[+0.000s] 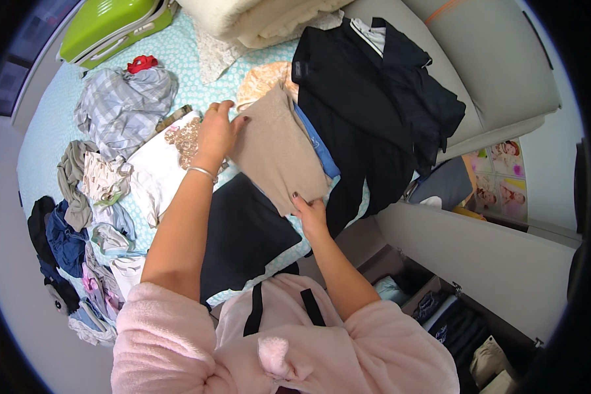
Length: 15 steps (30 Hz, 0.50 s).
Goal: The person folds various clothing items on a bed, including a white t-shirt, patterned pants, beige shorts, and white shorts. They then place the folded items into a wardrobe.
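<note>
A folded beige knit garment (pixel 278 150) lies in front of me, tilted, over a blue folded garment (pixel 317 143) that shows along its right side. My right hand (pixel 312 216) pinches its lower right corner, thumb on top and the fingers partly hidden. At the upper left edge, my left hand (pixel 219 130) rests its thumb against the beige cloth, with its fingers apart beside it. Below lies a folded black garment (pixel 246 236). Left of it is a white top with gold sequins (pixel 182 140), partly behind my left wrist. Orange-and-white patterned cloth (pixel 263 81) sits just beyond.
A black jacket and other dark clothes (pixel 354 98) spread to the right. A checked shirt (pixel 123 106) and several loose garments line the bed's left side. A green suitcase (pixel 113 32) and a cream quilt (pixel 261 22) stand behind. An open storage compartment (pixel 433 285) holds clothes.
</note>
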Tool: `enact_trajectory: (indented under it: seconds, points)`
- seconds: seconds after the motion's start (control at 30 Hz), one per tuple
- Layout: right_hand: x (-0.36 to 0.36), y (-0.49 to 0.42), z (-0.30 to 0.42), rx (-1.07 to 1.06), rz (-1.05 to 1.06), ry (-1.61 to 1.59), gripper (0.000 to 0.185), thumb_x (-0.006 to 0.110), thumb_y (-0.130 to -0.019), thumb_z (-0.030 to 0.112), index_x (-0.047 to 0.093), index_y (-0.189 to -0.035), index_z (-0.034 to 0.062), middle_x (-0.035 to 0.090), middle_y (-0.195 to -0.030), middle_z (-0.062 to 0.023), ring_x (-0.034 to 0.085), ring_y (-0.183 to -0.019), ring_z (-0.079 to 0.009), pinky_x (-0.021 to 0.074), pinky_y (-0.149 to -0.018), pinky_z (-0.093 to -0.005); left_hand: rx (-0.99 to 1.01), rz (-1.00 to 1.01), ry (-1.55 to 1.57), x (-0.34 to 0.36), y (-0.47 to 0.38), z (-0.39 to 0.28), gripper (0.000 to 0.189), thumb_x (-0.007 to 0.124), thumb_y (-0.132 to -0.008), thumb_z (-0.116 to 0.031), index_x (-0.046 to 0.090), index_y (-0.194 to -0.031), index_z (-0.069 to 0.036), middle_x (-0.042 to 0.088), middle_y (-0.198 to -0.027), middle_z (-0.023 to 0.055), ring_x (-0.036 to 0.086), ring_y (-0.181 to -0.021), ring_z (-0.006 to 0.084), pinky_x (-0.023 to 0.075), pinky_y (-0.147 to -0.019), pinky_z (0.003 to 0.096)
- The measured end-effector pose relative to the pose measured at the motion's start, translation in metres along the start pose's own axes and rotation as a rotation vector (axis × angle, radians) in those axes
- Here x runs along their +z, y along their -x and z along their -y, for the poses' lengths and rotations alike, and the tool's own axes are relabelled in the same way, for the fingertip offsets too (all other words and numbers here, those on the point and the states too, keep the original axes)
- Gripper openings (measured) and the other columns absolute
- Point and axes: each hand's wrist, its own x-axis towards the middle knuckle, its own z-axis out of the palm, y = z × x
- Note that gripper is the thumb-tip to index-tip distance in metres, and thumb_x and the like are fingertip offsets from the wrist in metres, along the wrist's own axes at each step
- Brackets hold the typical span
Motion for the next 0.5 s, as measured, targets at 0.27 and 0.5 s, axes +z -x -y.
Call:
enact_trajectory:
  seconds: [0.27,0.5]
  points:
    - [-0.014,-0.019,-0.013,-0.127,-0.058,-0.199,0.065,0.073,-0.071,0.005,0.036,-0.124,-0.0019,0.047,-0.122,-0.0120,0.048,-0.110,-0.0192,0.0388,-0.093,-0.0298,-0.753,0.027,0.461,0.077,0.080,0.059,0.049,0.068,-0.076,-0.033,0.052,-0.095,0.009,0.056,-0.086,0.0149,0.054,-0.075,0.0214,0.0447,-0.070,0.0304]
    - [-0.014,-0.036,-0.009,-0.058,0.055,-0.159,0.076,0.073,-0.068,0.001,0.032,-0.132,0.0025,0.044,-0.126,-0.0102,0.043,-0.117,-0.0207,0.0336,-0.099,-0.0313,-0.573,-0.203,0.648,0.050,0.097,0.030,0.022,0.059,-0.084,-0.012,0.050,-0.098,0.003,0.059,-0.093,0.0103,0.057,-0.088,0.0169,0.0446,-0.080,0.0269]
